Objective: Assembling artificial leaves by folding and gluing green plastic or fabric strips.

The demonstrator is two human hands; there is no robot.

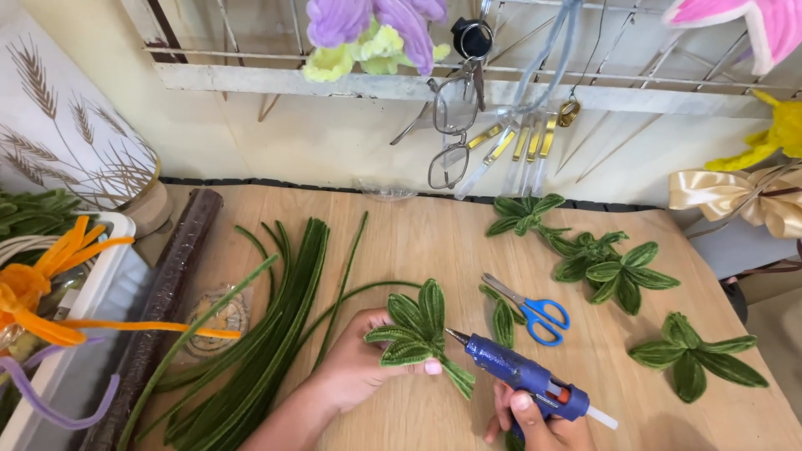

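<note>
Right hand (535, 422) is closest to the camera at the near edge of the bench (434, 234), fingers wrapped around the handle of a blue glue gun (522, 376) with a clear glue stick poking out the back. Its metal nozzle points left, right up against the base of a green pipe-cleaner leaf cluster (418, 332). Left hand (363, 363) is pinching that cluster near its stem, thumb on top and the other fingers curled underneath, so the leaves fan up and away from the palm, near the middle of the bench's front. Just past the gun there's a pair of blue-handled scissors (530, 311) lying flat, with a loose green leaf (502, 321) beside them. More finished leaf clusters sit toward the right side: one near the far edge (525, 210), a bigger one (614, 269) in front of it, and another by the right edge (693, 355). On the left a thick bundle of long green pipe cleaners (267, 334) runs diagonally, next to a dark brown roll (163, 301). A white bin (100, 284) at the left edge holds orange (50, 284) and purple pipe cleaners (50, 401). Glasses (455, 125) hang on the wall rack behind.
</note>
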